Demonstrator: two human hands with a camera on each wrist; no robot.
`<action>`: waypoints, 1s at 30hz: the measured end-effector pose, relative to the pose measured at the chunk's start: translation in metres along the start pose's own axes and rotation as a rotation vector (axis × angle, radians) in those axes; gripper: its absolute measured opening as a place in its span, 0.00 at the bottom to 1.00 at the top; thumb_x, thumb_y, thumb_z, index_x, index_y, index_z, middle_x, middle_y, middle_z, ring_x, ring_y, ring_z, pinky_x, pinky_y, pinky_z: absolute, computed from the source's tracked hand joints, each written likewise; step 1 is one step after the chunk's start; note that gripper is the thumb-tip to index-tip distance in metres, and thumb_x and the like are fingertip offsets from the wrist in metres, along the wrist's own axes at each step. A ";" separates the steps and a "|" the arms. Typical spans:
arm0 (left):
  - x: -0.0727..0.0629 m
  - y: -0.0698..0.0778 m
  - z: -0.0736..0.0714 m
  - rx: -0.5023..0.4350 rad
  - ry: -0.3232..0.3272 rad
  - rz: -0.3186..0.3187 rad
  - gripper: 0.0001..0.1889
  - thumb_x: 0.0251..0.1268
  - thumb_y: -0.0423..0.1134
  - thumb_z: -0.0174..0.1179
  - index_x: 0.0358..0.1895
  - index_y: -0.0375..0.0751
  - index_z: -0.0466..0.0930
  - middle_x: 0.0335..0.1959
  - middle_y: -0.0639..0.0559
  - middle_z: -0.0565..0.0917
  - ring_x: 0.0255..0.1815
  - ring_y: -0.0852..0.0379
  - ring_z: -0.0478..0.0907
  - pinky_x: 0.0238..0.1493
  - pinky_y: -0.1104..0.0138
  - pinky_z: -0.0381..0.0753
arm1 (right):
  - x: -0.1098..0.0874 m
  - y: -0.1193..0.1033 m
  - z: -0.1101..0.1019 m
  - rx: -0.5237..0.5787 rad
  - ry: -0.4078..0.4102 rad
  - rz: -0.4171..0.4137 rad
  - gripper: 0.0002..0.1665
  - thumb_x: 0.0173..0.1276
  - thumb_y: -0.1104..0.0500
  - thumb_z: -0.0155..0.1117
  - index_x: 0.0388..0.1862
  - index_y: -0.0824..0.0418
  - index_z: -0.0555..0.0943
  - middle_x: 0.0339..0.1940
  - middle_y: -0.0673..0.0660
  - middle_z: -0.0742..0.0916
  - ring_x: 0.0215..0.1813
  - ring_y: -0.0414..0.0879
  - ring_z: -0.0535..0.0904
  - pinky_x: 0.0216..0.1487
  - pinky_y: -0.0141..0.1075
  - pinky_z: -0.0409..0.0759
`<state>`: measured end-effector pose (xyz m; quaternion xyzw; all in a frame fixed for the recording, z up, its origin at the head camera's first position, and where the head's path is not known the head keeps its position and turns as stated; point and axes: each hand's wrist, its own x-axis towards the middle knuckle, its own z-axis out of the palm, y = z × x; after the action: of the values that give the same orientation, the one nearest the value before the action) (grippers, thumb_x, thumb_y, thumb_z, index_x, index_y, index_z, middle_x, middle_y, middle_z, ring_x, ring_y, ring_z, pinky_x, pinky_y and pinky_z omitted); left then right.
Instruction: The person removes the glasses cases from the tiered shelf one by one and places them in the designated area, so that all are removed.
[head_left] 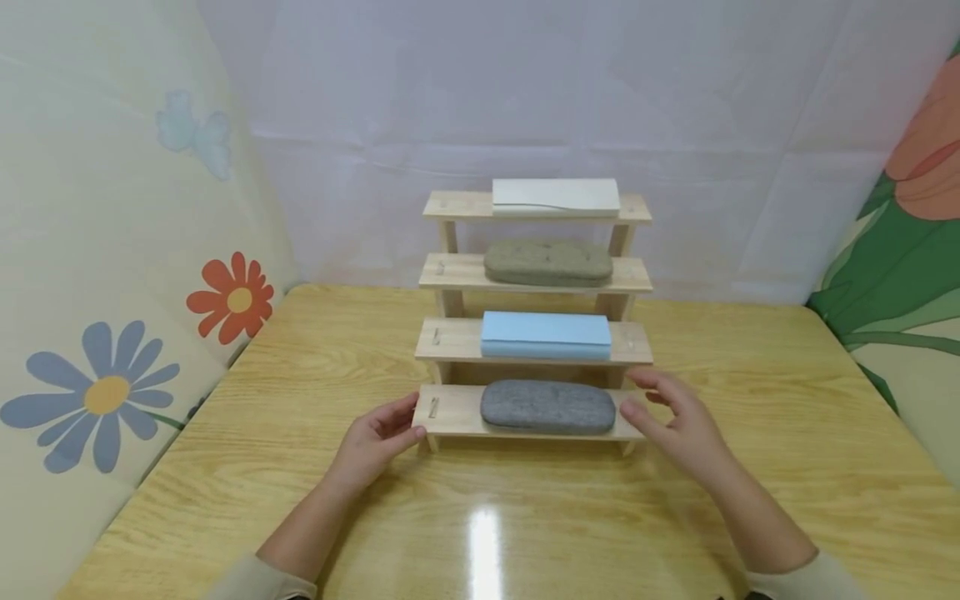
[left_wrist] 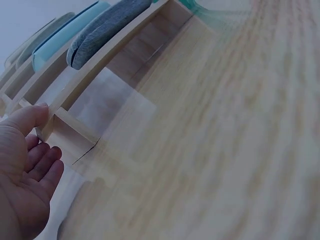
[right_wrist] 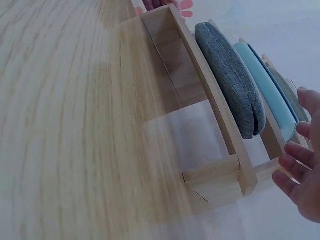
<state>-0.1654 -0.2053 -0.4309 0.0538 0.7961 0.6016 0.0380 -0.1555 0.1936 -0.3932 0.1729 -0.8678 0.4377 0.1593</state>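
A stepped wooden display rack (head_left: pixel 453 410) with several shelves stands on the table. Its lowest shelf bears a dark grey glasses case (head_left: pixel 547 407), the one above it a light blue glasses case (head_left: pixel 546 335). Higher up lie an olive-brown glasses case (head_left: pixel 548 262) and, on the top shelf, a white glasses case (head_left: pixel 555 197). My left hand (head_left: pixel 375 442) grips the left end of the lowest shelf, its thumb at the front corner. Beside that shelf's right end is my right hand (head_left: pixel 678 425), fingers spread and apart from the wood in the right wrist view (right_wrist: pixel 305 165).
The wood-grain table (head_left: pixel 300 367) reflects a bright light in front of the rack. Behind it hangs a pale cloth backdrop (head_left: pixel 420 100). Flower-printed panels stand at the left (head_left: pixel 82 250) and right (head_left: pixel 892 250) of the table.
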 end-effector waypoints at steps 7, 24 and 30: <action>-0.001 -0.002 0.000 -0.020 -0.002 0.000 0.31 0.63 0.33 0.65 0.68 0.28 0.67 0.66 0.32 0.73 0.64 0.46 0.75 0.55 0.79 0.78 | 0.002 -0.001 0.011 -0.001 -0.042 -0.087 0.27 0.57 0.67 0.73 0.57 0.66 0.79 0.55 0.62 0.84 0.56 0.33 0.74 0.56 0.42 0.82; -0.002 -0.004 0.001 -0.059 -0.024 0.011 0.31 0.63 0.33 0.65 0.68 0.28 0.66 0.66 0.31 0.72 0.51 0.76 0.77 0.55 0.79 0.77 | 0.017 -0.001 0.030 -0.029 -0.192 -0.095 0.32 0.56 0.60 0.76 0.60 0.66 0.78 0.58 0.63 0.82 0.59 0.59 0.78 0.60 0.53 0.78; -0.003 -0.005 0.001 -0.056 -0.023 0.019 0.31 0.63 0.32 0.64 0.68 0.27 0.66 0.66 0.30 0.72 0.51 0.76 0.76 0.55 0.80 0.77 | 0.022 -0.005 0.036 -0.041 -0.255 -0.067 0.33 0.58 0.56 0.76 0.61 0.63 0.77 0.60 0.63 0.81 0.61 0.61 0.76 0.63 0.59 0.74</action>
<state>-0.1630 -0.2065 -0.4360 0.0673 0.7778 0.6234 0.0428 -0.1771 0.1579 -0.4010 0.2528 -0.8836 0.3888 0.0655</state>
